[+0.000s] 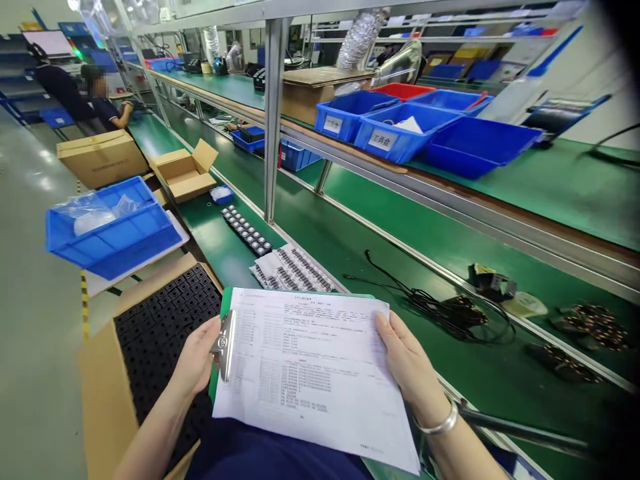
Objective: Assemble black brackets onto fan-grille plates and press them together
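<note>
1. Clipboard (214, 381): held level in front of the body, between both hands. Only thin strips of its green board show; papers (310, 380) cover the rest. Print too small to read.
2. Left hand (197, 353): gripping the clipboard's side by the metal clip (229, 347). Some fingers hidden behind the edge.
3. Right hand (407, 357): pinching the papers' opposite side, thumb on top, several fingers out of sight below. Cannot tell whether they reach the board. Silver bracelet (444, 420) at the wrist.
4. Left of the clipboard: cardboard box (103, 400) of black square parts (165, 327), partly covered by the left forearm, its near end cut off by the frame.
5. Just beyond the papers: sheets of small parts (295, 270), lower edge hidden. Past them, a row of round white-topped parts (246, 230).
6. Right, on the green bench (360, 347): black cables (425, 307), ends tangled, and brownish clusters (593, 325), too blurred to identify.
7. Farther left: blue bin (115, 227); clear plastic inside obscures its contents.
8. Upper shelf: labelled blue bins (383, 137), mostly hidden inside. Two co-workers (107, 107) far left, partly overlapping. Dark blur swallows the right-hand corners.
</note>
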Available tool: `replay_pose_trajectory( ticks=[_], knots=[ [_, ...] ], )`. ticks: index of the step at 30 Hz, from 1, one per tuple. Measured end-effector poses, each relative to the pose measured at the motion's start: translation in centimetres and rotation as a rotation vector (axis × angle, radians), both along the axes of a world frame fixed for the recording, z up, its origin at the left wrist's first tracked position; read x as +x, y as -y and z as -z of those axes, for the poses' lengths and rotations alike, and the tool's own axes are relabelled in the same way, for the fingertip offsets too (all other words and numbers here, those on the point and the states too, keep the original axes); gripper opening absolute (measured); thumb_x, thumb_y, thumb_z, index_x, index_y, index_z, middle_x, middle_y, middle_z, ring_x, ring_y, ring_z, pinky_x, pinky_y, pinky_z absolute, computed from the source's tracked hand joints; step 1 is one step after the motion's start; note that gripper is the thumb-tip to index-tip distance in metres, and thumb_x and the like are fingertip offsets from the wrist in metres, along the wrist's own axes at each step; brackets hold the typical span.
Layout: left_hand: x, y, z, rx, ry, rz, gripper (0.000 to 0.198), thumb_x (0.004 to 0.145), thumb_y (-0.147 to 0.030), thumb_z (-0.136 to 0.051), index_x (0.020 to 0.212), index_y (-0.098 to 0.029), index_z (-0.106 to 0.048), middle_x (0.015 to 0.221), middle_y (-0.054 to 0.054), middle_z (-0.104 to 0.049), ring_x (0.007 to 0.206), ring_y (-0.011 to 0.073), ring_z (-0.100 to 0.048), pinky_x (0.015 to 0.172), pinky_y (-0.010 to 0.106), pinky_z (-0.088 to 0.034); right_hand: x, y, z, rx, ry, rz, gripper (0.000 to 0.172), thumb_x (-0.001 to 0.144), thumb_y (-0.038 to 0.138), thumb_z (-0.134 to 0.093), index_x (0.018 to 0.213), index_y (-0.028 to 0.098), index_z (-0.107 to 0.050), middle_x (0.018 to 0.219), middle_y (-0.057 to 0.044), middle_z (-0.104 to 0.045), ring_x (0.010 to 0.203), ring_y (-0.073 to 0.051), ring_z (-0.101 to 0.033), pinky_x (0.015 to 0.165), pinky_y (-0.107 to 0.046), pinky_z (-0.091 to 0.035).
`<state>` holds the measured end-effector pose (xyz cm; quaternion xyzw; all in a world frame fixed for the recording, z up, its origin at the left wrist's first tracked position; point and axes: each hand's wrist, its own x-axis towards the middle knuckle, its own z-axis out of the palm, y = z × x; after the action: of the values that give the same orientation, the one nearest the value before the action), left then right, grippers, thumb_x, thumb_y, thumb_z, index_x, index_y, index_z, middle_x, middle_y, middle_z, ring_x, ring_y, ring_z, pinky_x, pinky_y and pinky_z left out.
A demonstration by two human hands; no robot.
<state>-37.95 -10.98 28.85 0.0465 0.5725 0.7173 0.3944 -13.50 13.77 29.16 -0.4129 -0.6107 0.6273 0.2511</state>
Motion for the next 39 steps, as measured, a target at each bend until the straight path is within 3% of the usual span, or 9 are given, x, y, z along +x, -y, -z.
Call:
replay_pose_trajectory(
  ticks=[8,11,25,32,39],
  knots=[
    [-0.2,0.1,-0.1,-0.015,0.011,-0.035,0.05,0.072,-0.047,-0.081,0.11,-0.015,-0.073,0.1,0.01,-0.076,0.092,0.026,-0.07,0.079,0.035,-0.057,-1.6,-0.7,0.1,0.273,0.106,-0.055,0.05,0.092,0.064,-0.046,0.117,0.023,-0.061,0.106,-0.007,-0.064,0.093,-0.022,-0.058,0.087,-0.035,-0.047],
    [-0.5,0.1,-0.1,-0.038,-0.002,-0.049,0.051,0.071,-0.047,-0.082,0.11,-0.015,-0.073,0.101,0.01,-0.077,0.095,0.0269,-0.07,0.079,0.035,-0.058,-2.0,-0.8,0.2,0.329,0.102,-0.063,0.048,0.094,0.061,-0.044,0.118,0.023,-0.059,0.108,-0.007,-0.063,0.095,-0.022,-0.057,0.089,-0.036,-0.046],
    [-1.3,0.2,1.1,-0.101,-0.014,-0.099,0.05,0.066,-0.044,-0.086,0.108,-0.018,-0.074,0.101,0.008,-0.077,0.094,0.0259,-0.072,0.072,0.029,-0.062,-2.5,-0.8,-0.5,0.283,0.019,-0.064,0.047,0.095,0.057,-0.046,0.128,0.026,-0.058,0.124,-0.007,-0.064,0.115,-0.026,-0.058,0.103,-0.041,-0.044],
    [-1.7,0.4,1.3,-0.115,-0.019,-0.112,0.045,0.065,-0.043,-0.086,0.102,-0.02,-0.076,0.098,0.005,-0.079,0.089,0.0231,-0.073,0.067,0.024,-0.062,-2.7,-0.4,-0.6,0.205,-0.016,-0.07,0.048,0.094,0.058,-0.048,0.127,0.024,-0.059,0.122,-0.007,-0.065,0.12,-0.026,-0.055,0.106,-0.041,-0.042],
    [-1.9,0.4,1.3,-0.156,0.015,-0.193,0.05,0.049,-0.038,-0.094,0.092,-0.019,-0.077,0.08,0.001,-0.079,0.069,0.0149,-0.071,0.06,0.016,-0.059,-3.2,0.1,-1.1,0.194,-0.008,-0.06,0.044,0.095,0.057,-0.047,0.122,0.025,-0.062,0.121,-0.005,-0.065,0.113,-0.024,-0.058,0.104,-0.04,-0.043]
  ],
)
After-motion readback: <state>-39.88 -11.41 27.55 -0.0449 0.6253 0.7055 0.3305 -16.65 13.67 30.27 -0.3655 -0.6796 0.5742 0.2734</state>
